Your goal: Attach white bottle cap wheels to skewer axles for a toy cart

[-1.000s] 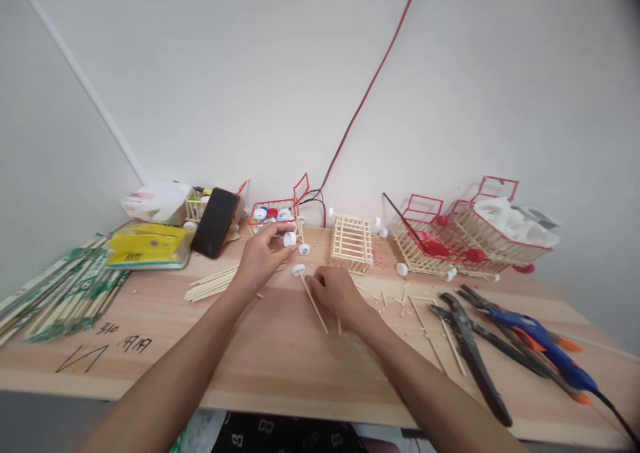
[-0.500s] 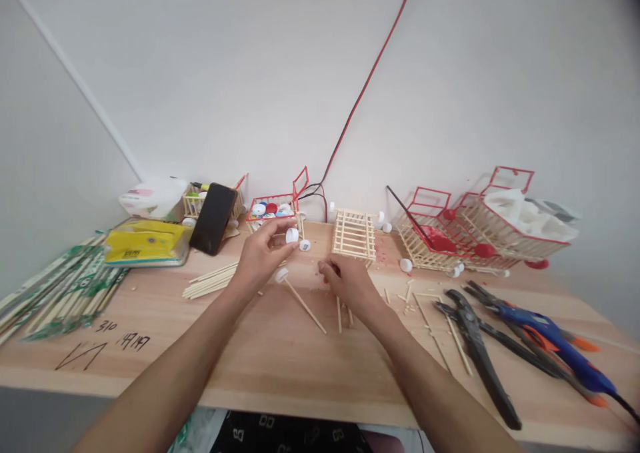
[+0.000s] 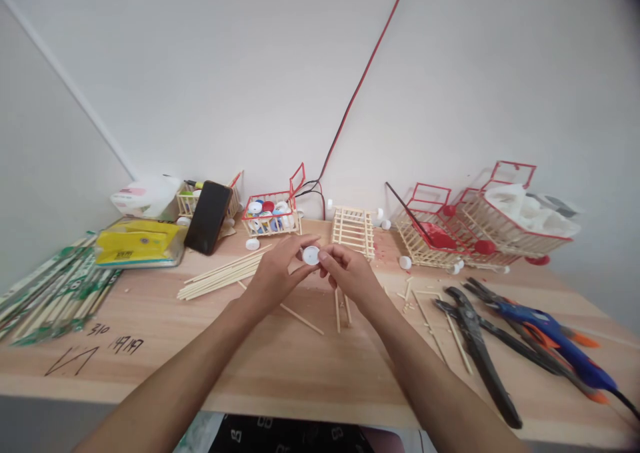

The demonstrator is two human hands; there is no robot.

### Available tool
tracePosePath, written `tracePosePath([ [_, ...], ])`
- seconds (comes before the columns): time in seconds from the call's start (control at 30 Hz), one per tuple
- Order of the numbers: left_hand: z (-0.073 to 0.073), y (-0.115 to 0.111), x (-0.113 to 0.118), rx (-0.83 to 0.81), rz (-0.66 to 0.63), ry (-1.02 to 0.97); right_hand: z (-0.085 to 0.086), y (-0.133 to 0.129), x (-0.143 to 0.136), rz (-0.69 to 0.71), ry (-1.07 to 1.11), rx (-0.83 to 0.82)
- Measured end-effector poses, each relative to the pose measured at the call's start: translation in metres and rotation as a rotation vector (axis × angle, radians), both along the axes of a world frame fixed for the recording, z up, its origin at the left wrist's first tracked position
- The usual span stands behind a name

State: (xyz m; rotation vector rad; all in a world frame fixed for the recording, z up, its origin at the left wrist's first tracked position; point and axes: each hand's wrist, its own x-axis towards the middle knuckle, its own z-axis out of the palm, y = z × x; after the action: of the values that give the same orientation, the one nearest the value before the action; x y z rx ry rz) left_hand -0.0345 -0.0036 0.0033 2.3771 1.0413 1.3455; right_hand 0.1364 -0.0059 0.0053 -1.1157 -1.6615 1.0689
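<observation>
My left hand (image 3: 280,266) pinches a white bottle cap (image 3: 311,256), whose hollow inside faces me. At the cap's right edge, the thumb and fingertips of my right hand (image 3: 350,271) also close on it. A thin wooden stick (image 3: 303,320) lies below, its upper end hidden by my left hand. Two short sticks (image 3: 337,312) stick out beside my right wrist. Just behind my right hand stands a slatted stick frame (image 3: 353,230) with white caps at its far corners.
Loose sticks (image 3: 220,276) lie left, near a yellow tissue pack (image 3: 140,243) and a phone (image 3: 209,216). A red-rimmed basket (image 3: 270,223) holds caps. Right are small carts (image 3: 430,240), pliers (image 3: 480,353) and a blue glue gun (image 3: 555,340). Packaged sticks (image 3: 65,293) lie far left.
My left hand has moved right and turned the cap's hollow side toward me. My right hand has come up to it, so both hands now meet at the cap.
</observation>
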Motion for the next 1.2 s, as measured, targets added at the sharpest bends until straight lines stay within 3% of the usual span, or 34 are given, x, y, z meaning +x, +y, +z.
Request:
tracePosePath([
  [0.23,0.003,0.0,-0.002,-0.059,-0.047,-0.047,0.004,-0.004,-0.004,0.017,0.092,-0.072],
  [0.47,0.003,0.001,-0.001,-0.171,-0.102,-0.173,0.006,-0.007,-0.003,0.001,0.121,-0.021],
  [0.63,0.006,-0.001,-0.001,-0.163,-0.113,-0.194,0.01,-0.009,-0.003,0.0,0.136,0.021],
  [0.87,0.01,-0.004,0.0,-0.068,-0.118,-0.193,0.008,-0.007,0.0,0.141,0.245,-0.096],
  [1.07,0.009,-0.002,0.002,-0.116,-0.162,-0.268,0.007,-0.007,0.001,0.194,0.327,-0.123],
  [1.2,0.022,-0.004,0.009,-0.191,-0.161,-0.282,0.01,-0.007,0.002,0.219,0.391,-0.147],
])
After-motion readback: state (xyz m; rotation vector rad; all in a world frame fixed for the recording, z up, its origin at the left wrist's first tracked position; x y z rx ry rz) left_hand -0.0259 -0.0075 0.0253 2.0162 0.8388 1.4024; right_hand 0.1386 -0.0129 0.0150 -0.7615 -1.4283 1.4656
